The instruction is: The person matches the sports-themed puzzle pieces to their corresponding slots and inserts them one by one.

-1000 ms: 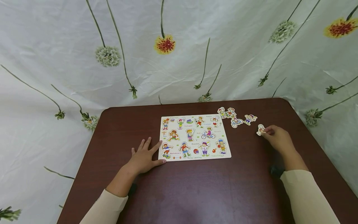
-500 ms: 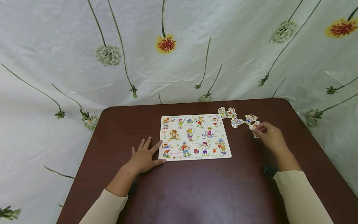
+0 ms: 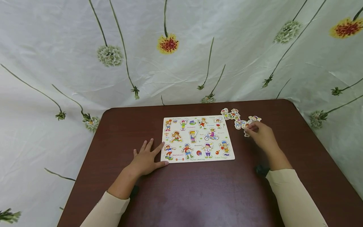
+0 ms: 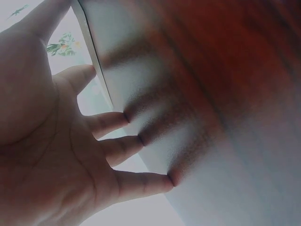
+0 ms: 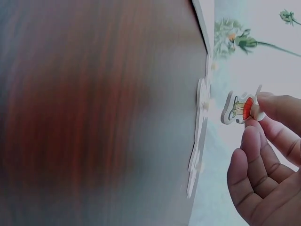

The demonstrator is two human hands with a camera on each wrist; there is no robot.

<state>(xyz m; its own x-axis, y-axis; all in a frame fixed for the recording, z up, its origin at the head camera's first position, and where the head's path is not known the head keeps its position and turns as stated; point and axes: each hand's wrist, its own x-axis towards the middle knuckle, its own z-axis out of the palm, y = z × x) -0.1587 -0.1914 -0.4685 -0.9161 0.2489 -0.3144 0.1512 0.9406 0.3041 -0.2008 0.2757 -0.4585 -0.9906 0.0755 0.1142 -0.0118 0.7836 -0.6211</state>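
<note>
A person's left hand (image 3: 145,160) lies spread wide on a dark reddish-brown table (image 3: 184,192), thumb and forefinger at the near left edge of a white sports puzzle board (image 3: 184,138), as I follow the scene remotely. The board sits between the hands, just right of the left one, printed with figures and words such as "Volleyball" and "Skateboard." The right hand (image 3: 262,135) pinches a cutout figure piece (image 5: 240,110) between thumb and fingers; my right wrist feed shows it tilted and raised off the tabletop, a red patch on its face. From the head view, the piece overlaps a bicycle piece (image 3: 238,123) ahead and to the left of the right hand; I cannot tell whether the two touch. Another loose piece (image 3: 254,118) lies just beyond the right fingertips, partly hidden by them. Farther off to their left, a small cluster of pieces (image 3: 225,114) lies at the board's far right corner. Cream sleeves (image 3: 295,195) cover both forearms; ahead of the hands hangs a flower-printed cloth (image 3: 184,72).
</note>
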